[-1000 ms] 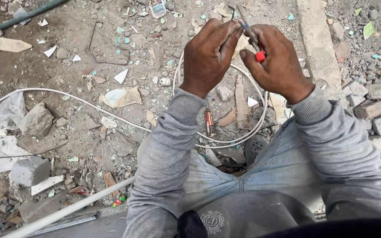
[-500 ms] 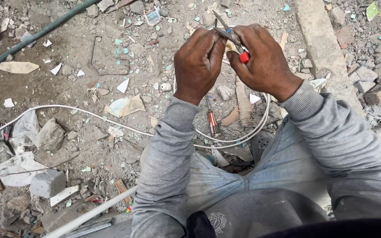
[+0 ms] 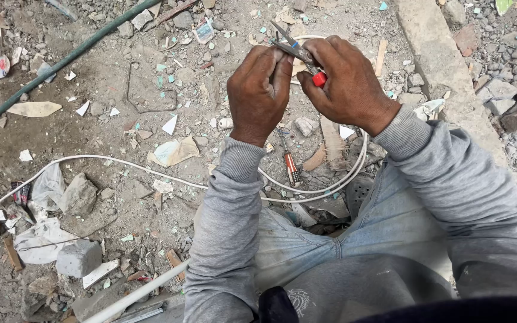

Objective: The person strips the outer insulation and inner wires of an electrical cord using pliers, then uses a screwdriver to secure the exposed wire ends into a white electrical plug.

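My right hand (image 3: 348, 81) grips red-handled pliers (image 3: 297, 48) whose grey metal jaws point up and left. My left hand (image 3: 259, 90) pinches the end of a white cable at the pliers' jaws; its fingers hide the cable end. The white cable (image 3: 151, 173) runs from the hands in a loop near my knees and trails left across the dirt. A screwdriver with a red-and-clear handle (image 3: 290, 162) lies on the ground below my hands. Both arms wear grey sleeves.
Rubble, stones and paper scraps cover the dirt floor. A green hose (image 3: 61, 63) crosses the upper left. A concrete strip (image 3: 444, 72) runs along the right. A grey block (image 3: 78, 257) and a white pipe (image 3: 133, 296) lie at lower left.
Both hands with the pliers have shifted slightly left and up in view as the camera moved. The grip on pliers and cable stays the same.
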